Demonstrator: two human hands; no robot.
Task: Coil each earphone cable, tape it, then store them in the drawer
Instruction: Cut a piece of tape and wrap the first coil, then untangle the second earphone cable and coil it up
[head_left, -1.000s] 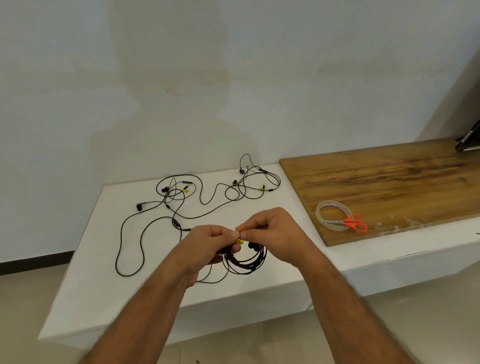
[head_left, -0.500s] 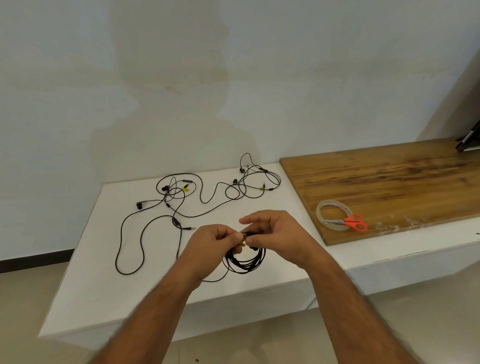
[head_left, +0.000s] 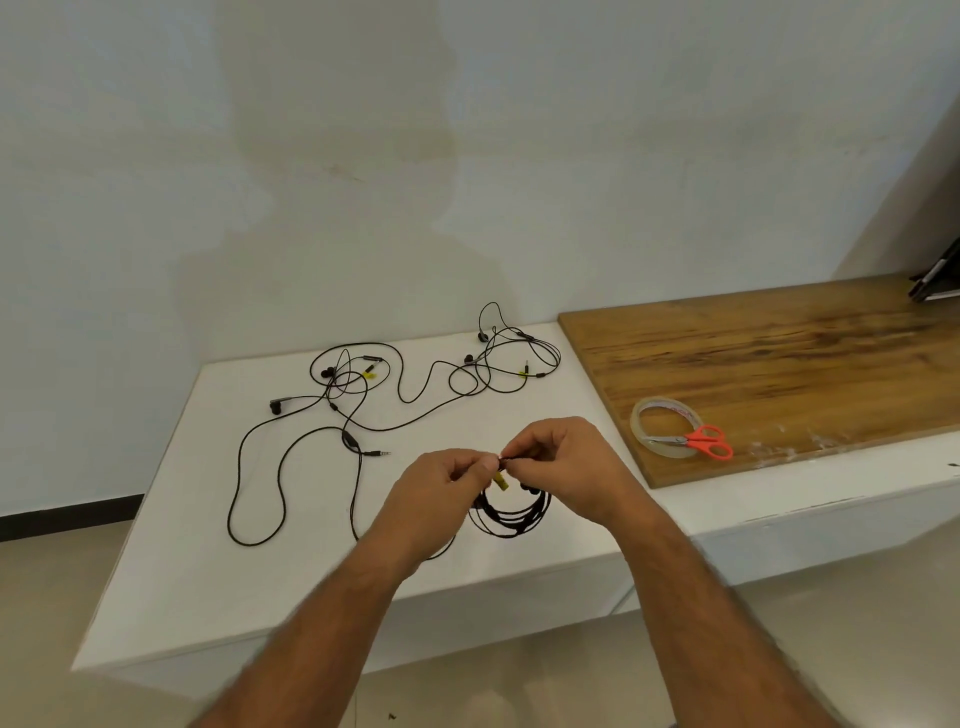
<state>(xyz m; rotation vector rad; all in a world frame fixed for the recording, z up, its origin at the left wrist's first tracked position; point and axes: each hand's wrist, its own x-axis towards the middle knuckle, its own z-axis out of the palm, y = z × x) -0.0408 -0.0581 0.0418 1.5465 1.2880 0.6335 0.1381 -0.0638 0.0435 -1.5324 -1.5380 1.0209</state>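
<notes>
A coiled black earphone cable (head_left: 511, 514) hangs in a loop between my two hands above the white cabinet top (head_left: 197, 561). My left hand (head_left: 441, 488) pinches the top of the coil beside a small yellow tag (head_left: 500, 482). My right hand (head_left: 566, 467) pinches the same spot from the right with thumb and fingertips. Loose black earphones (head_left: 332, 415) lie spread out on the cabinet behind, and another tangle of earphones (head_left: 511, 358) sits further back near the wall.
A roll of clear tape (head_left: 662, 423) lies on the wooden board (head_left: 779, 364) at the right, with orange-handled scissors (head_left: 701, 442) resting across it. A dark object (head_left: 935, 280) sits at the far right edge. The white wall rises directly behind the cabinet.
Both hands have stayed together at the top of the coil, shifting slightly. The fingers keep working the cable end at the pinch point; the coil hangs as before.
</notes>
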